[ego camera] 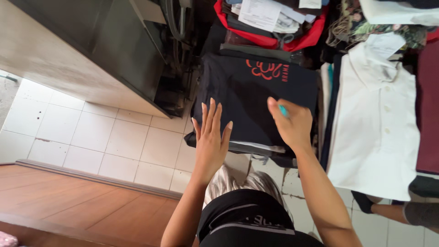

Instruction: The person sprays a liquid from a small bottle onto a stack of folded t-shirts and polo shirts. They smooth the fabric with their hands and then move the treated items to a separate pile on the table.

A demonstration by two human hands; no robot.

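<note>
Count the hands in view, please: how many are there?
2. The left hand lies flat on the folded black shirt; the right hand rests on it, holding something small and teal. Other people's hands may be hidden.

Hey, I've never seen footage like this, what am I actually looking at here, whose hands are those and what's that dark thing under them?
This is one picture from a camera worn on a person's head, looking straight down, so the two bare arms reaching up from the bottom are the wearer's own. The left hand lies flat, fingers spread, on a folded black shirt with a red design near its top. The right hand rests on the same shirt and seems to pinch something small and teal; I cannot tell what it is. Beside it lies a white buttoned shirt, and above, a red bag holding papers. Below is a white tiled floor.
</note>
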